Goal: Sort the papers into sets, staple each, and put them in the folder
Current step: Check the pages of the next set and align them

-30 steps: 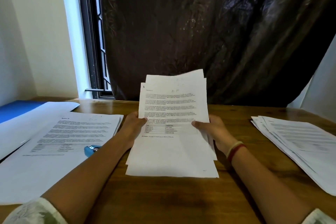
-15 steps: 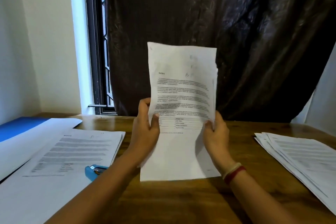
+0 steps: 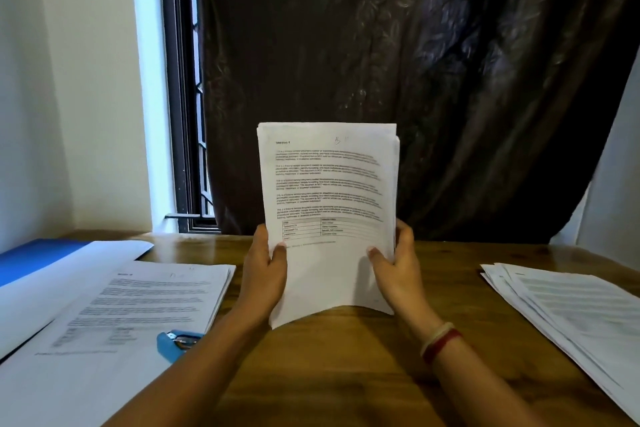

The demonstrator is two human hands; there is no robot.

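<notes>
I hold a set of printed papers [image 3: 329, 191] upright above the middle of the wooden table [image 3: 346, 374], its bottom edge resting on the wood. My left hand [image 3: 265, 270] grips the set's left edge and my right hand [image 3: 398, 264] grips its right edge, thumbs on the front sheet. Left of my arm lies a blue stapler [image 3: 175, 343] on another printed set [image 3: 145, 298]. An open blue folder [image 3: 31, 257] with a white sheet over it lies at the far left. A fanned pile of loose papers [image 3: 568, 315] sits at the right.
A dark curtain [image 3: 415, 80] hangs behind the table. A window with a dark frame [image 3: 180, 97] and a white wall are at the back left. More white sheets [image 3: 52, 388] cover the table's near left corner.
The set was lying fanned and low in my hands; I raised it upright and squared its sheets, with its bottom edge now down on the table.
</notes>
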